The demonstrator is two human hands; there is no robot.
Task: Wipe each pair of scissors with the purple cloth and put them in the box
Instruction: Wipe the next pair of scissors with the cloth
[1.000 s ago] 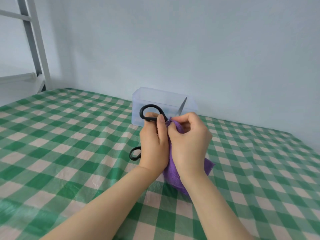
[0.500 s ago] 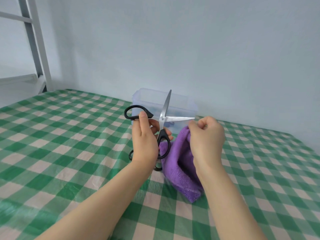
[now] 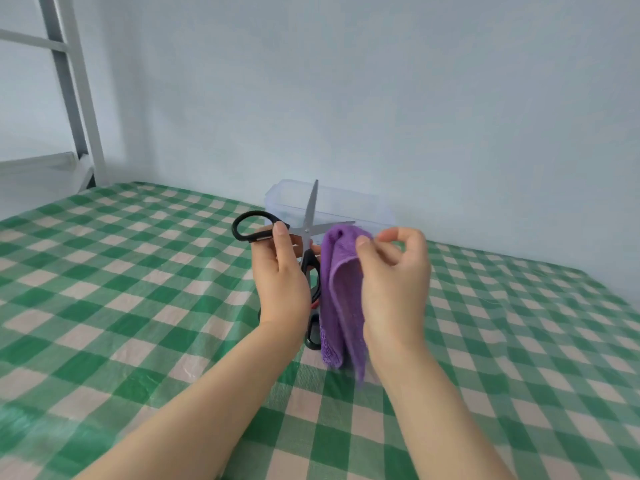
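Two bare hands are raised over a green-and-white checked tablecloth (image 3: 138, 289), with a grey metal frame (image 3: 69, 98) at the far left, well apart from any finger. The left hand (image 3: 282, 275) grips a pair of black-handled scissors (image 3: 306, 231): its thumb lies along the upper handle loop, which sticks out to the left of the thumb tip, and the other fingers curl behind the handles (mostly hidden from this angle). The blades are spread wide, one pointing up past the fingertips and the other sideways towards the right hand. Beside the left wrist, a black loop of a second pair of scissors (image 3: 313, 336) shows on the table, with the rest covered by hand and cloth. Just right of the left fingers hangs the purple cloth (image 3: 337, 296), its top fold pinched by the right hand (image 3: 394, 282) between thumb and curled fingers. Whether its lower end touches the tablecloth is unclear. The sideways blade's tip meets the cloth's top just above the right thumb. Beyond both sets of fingertips, near the wall, sits the clear plastic box (image 3: 349, 206).
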